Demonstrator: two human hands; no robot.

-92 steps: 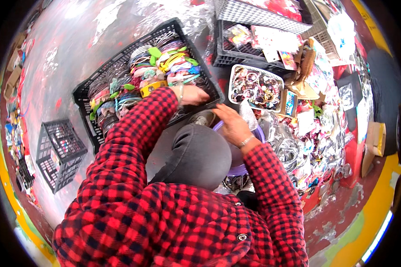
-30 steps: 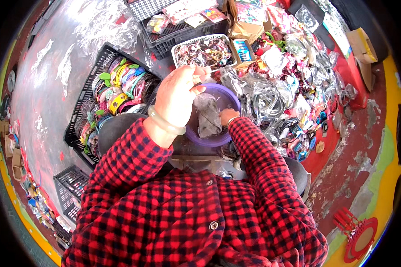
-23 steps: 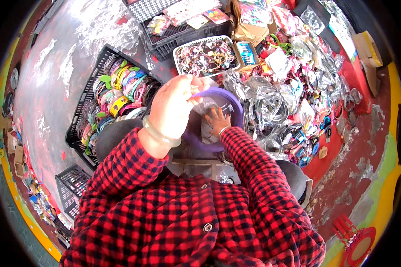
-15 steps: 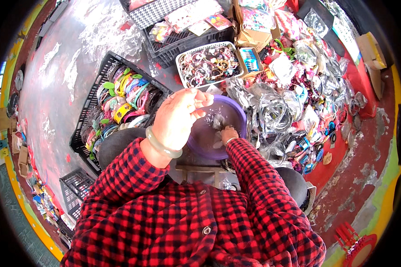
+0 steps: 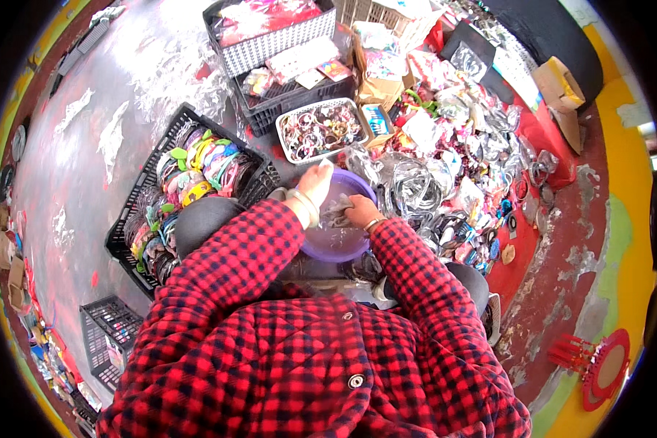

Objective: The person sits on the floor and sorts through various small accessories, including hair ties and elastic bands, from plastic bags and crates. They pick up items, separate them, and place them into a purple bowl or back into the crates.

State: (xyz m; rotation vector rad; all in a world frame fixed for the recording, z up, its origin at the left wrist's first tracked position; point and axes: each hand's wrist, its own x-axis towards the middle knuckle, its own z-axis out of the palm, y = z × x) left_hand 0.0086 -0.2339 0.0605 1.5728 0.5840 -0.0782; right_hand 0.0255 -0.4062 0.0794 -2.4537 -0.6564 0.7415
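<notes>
Left hand [image 5: 312, 188]: after hanging large and high in the view half a second ago, it is now showing smaller and farther from the camera, overlapping the upper left edge of the basin; its fingers are lying close to one another, but whether they are gripping anything or touching the rim I cannot tell
Right hand [image 5: 360, 212]: it is reaching in from the right side, fingers closing on the grey cloth
Grey cloth [image 5: 336, 212]: a second ago it was lying spread out inside the basin; now it is sitting bunched at the fingertips, within the basin's outline
Purple basin [image 5: 343, 255]: it is standing in front of the person, between the knees, holding cloudy water
Work at the basin: both hands are now showing near the cloth, so the handling is seemingly turning from one-handed to two-handed
Left fingertips: glare is washing them out, and the palm is facing out of view
Cloth's far end: the water and the right hand's fingers are hiding its full shape
Basin's left edge: the left hand and its pale bangle [image 5: 304, 208] are covering part of it
Black crate [image 5: 261, 184]: the left knee [image 5: 204, 219] is blocking its lower right part
</notes>
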